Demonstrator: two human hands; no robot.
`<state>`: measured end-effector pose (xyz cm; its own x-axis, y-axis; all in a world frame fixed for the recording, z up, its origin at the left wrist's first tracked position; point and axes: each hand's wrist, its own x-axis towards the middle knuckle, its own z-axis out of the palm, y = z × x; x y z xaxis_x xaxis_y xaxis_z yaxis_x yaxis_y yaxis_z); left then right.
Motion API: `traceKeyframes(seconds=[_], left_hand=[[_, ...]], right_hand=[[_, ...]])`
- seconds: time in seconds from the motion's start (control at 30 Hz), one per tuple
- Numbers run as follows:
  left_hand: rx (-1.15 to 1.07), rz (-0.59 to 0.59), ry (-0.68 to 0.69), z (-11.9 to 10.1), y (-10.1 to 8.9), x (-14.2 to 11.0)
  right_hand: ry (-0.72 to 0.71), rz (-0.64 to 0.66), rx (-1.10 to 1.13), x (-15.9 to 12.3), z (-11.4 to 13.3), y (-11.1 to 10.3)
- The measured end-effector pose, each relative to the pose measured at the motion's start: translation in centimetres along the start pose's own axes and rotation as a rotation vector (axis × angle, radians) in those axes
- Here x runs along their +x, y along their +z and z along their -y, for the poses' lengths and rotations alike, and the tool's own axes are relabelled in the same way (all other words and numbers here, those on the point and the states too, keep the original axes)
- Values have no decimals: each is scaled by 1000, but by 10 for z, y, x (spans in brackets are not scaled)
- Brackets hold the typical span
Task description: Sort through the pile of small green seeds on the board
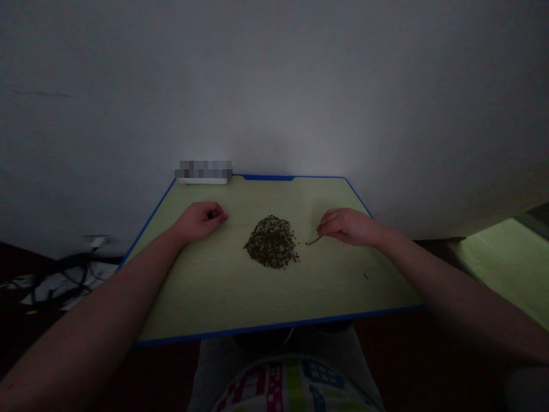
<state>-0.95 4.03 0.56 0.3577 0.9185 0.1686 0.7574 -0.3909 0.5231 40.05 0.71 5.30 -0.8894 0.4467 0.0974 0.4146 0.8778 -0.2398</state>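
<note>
A low pile of small green-brown grains mixed with whitish ones (271,241) lies on the middle of the pale table (214,292). My right hand (345,225) is to the right of the pile, its fingers pinched on thin metal tweezers (315,240). The tips point down and left, close to a small loose grain (306,244) just off the pile's right edge. To the left of the pile, my left hand (201,221) rests on the table in a loose fist, apart from the grains. Nothing shows in its curled fingers.
A blue rim (274,327) runs around the table. At its back left corner sits a white box (206,180), partly blurred out. A small dark sliver (366,276) lies toward the right. Black cables (77,263) are on the left, and a wall (274,103) stands behind.
</note>
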Motion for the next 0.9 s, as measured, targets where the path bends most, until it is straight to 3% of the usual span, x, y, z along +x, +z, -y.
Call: traceKeyframes(seconds=[0.9], left_hand=[[-7, 0, 9, 1, 1, 0]], right_hand=[[-24, -79, -17, 23, -9, 9]])
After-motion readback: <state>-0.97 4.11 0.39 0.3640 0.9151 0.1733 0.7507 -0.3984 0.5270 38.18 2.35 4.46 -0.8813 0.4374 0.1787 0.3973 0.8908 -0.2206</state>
